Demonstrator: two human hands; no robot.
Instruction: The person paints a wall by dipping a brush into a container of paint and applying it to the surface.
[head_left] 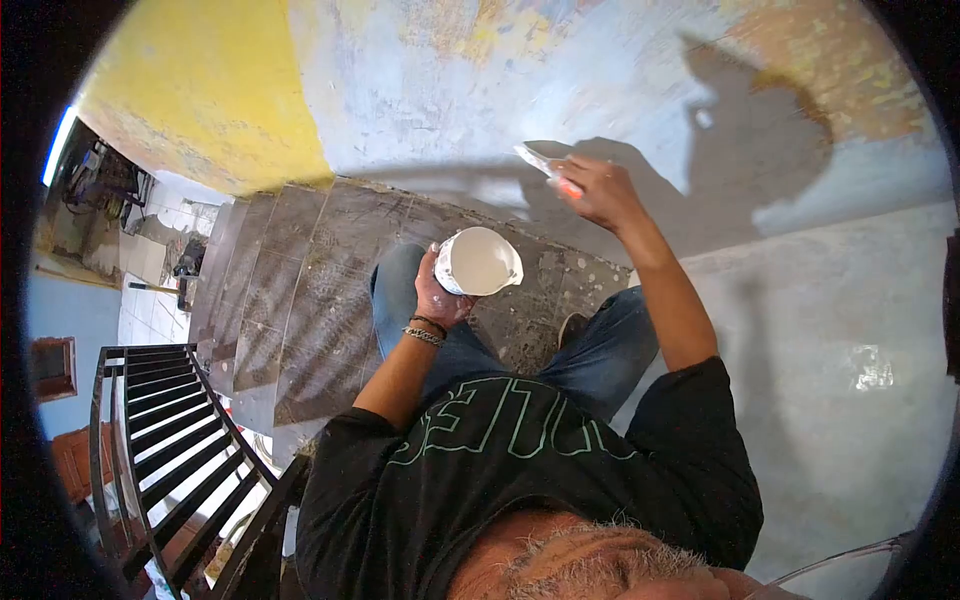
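Being clamped in the right grip (598,190), the putty knife (540,153) is being held against the wall (450,80), ideally flat; left grip (438,297) clasped round tub (478,260)

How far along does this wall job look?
Done, it seems: the lower wall looks smooth and grey. In hand: the right hand presses a putty knife to the wall, and the left hand holds a tub of white filler. Left: mottled old paint above is uncovered.
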